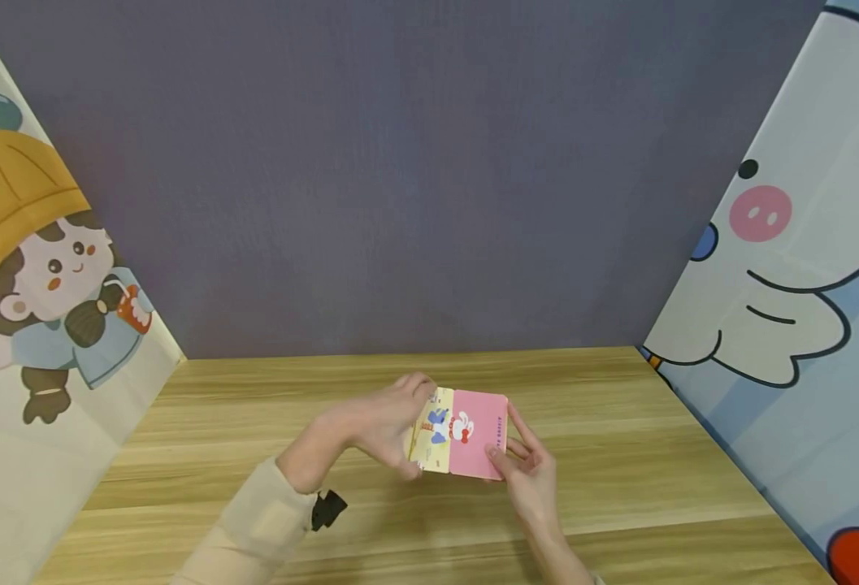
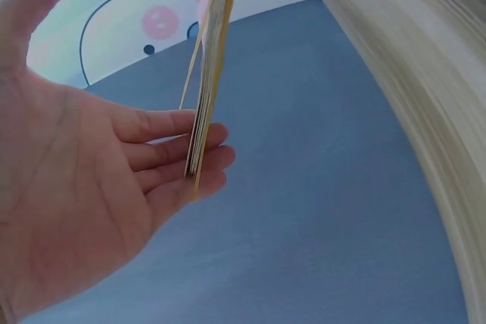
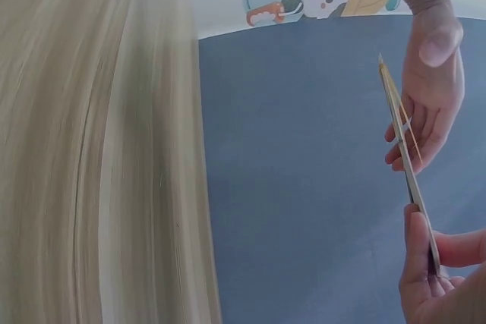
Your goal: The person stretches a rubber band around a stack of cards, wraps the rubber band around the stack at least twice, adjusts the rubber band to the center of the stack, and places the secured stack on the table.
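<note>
Evidently, the pink-and-yellow booklet [image 1: 475, 447] is held above the surface [image 1: 641, 504] between both hands, its longer axis running roughly left to right. The right hand [image 1: 531, 479] pinches its right end, thumb on the pink face and fingers behind. At the left end, the left hand [image 1: 388, 421] has fingers extended across the page edges [image 2: 202, 123], thumb well apart from them, not clamped; both hands are equally close.
</note>
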Demonstrator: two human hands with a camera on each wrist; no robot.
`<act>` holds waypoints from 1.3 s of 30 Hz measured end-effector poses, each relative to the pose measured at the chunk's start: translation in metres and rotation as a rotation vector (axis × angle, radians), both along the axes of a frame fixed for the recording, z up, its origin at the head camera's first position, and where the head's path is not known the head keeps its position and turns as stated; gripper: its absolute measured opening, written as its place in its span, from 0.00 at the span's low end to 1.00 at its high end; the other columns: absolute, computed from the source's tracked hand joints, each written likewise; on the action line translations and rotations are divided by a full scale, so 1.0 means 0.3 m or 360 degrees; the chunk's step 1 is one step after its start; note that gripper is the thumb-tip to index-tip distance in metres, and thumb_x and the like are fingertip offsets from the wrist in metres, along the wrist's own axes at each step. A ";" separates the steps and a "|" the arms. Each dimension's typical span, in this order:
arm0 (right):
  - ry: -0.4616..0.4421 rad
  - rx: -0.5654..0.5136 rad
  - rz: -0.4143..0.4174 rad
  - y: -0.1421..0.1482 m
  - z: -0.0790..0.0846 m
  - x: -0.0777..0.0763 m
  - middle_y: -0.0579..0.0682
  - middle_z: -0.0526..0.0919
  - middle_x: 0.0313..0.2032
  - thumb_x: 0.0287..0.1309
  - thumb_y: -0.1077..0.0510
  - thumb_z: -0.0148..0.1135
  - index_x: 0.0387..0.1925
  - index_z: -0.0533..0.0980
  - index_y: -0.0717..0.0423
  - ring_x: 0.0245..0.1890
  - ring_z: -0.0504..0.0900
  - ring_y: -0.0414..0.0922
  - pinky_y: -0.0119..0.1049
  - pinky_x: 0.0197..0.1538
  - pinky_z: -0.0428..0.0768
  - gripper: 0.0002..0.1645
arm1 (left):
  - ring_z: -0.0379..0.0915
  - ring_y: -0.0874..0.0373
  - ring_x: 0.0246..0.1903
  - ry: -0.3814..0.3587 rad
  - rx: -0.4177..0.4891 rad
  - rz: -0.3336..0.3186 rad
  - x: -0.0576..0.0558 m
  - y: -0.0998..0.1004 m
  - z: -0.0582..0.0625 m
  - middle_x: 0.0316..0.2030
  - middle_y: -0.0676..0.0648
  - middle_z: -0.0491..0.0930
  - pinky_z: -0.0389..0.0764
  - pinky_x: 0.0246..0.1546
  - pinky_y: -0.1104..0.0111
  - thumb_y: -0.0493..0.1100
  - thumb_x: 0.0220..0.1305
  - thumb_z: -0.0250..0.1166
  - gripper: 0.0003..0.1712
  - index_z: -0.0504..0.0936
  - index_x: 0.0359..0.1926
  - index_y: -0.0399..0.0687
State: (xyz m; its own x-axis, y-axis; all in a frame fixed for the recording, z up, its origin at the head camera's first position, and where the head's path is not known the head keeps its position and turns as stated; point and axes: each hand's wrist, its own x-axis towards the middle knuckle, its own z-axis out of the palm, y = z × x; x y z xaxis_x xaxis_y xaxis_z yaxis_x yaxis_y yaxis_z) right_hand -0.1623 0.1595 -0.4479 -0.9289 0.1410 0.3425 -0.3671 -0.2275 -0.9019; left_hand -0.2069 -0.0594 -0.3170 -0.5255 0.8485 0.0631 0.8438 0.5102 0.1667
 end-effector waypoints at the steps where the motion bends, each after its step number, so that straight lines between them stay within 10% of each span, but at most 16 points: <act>1: 0.0043 -0.0012 0.0024 0.006 -0.014 -0.006 0.63 0.79 0.37 0.48 0.74 0.58 0.63 0.59 0.53 0.30 0.81 0.53 0.41 0.24 0.80 0.39 | 0.60 0.54 0.48 -0.0024 0.0028 0.0004 -0.002 -0.001 0.001 0.49 0.41 0.63 0.65 0.54 0.68 0.55 0.31 0.71 0.54 0.58 0.56 0.31; 4: 0.0171 -0.0062 0.0141 0.025 -0.061 -0.029 0.62 0.79 0.38 0.49 0.74 0.57 0.63 0.58 0.54 0.31 0.81 0.54 0.40 0.24 0.80 0.39 | 0.63 0.57 0.43 -0.0035 0.0091 0.0006 -0.012 -0.004 0.004 0.44 0.44 0.66 0.69 0.49 0.70 0.56 0.33 0.71 0.48 0.63 0.53 0.32; 14: -0.0294 0.0168 -0.0068 -0.054 0.129 0.067 0.68 0.77 0.39 0.46 0.76 0.56 0.63 0.57 0.57 0.30 0.82 0.49 0.40 0.29 0.80 0.41 | 0.76 0.58 0.32 0.0102 0.0245 0.0076 -0.054 -0.009 0.008 0.40 0.44 0.79 0.77 0.38 0.71 0.48 0.53 0.62 0.23 0.77 0.45 0.35; 20: -0.0361 0.0150 -0.0030 -0.066 0.132 0.072 0.68 0.77 0.39 0.47 0.76 0.55 0.63 0.57 0.55 0.30 0.81 0.50 0.40 0.27 0.81 0.41 | 0.62 0.71 0.14 0.0080 0.0430 0.0129 -0.070 -0.010 -0.019 0.24 0.50 0.79 0.67 0.15 0.80 0.37 0.57 0.58 0.07 0.82 0.34 0.40; 39: -0.0403 0.0107 -0.0020 -0.059 0.140 0.069 0.65 0.78 0.38 0.45 0.76 0.56 0.63 0.58 0.55 0.29 0.81 0.50 0.40 0.27 0.81 0.41 | 0.76 0.59 0.27 0.0393 0.1137 0.0434 -0.025 0.005 -0.116 0.28 0.47 0.80 0.77 0.31 0.76 0.35 0.54 0.62 0.03 0.81 0.30 0.39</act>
